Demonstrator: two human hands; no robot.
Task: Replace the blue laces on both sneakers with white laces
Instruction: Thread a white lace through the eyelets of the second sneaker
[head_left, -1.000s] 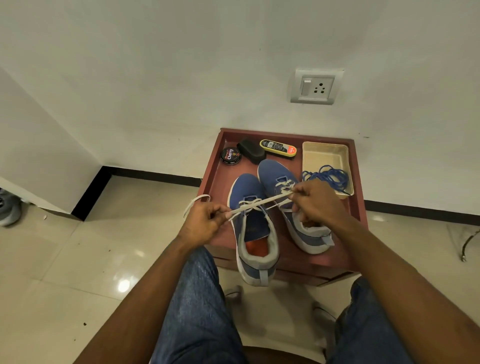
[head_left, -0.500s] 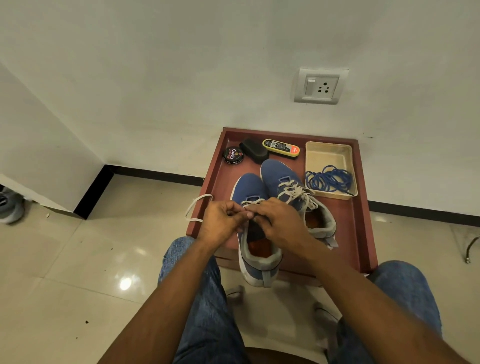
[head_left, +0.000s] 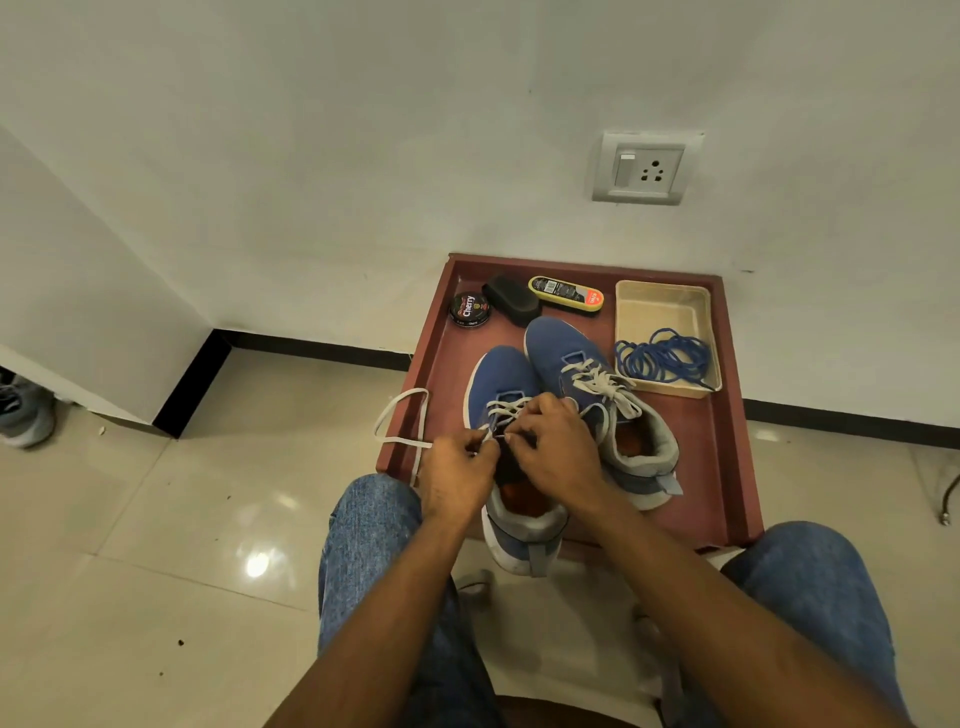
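White lace (head_left: 400, 441) pinched by left hand (head_left: 457, 480), right hand (head_left: 556, 452) pinching it over near sneaker (head_left: 501, 384)

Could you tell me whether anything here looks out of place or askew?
Two things: the left sneaker overhangs the tray's near edge, and a loop of white lace hangs out over its left rim.

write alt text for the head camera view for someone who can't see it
Seen from above, a person's left hand and right hand pinch a white lace over the left sneaker on a red tray. The right sneaker beside it is already laced white. Blue laces lie coiled in a beige dish.
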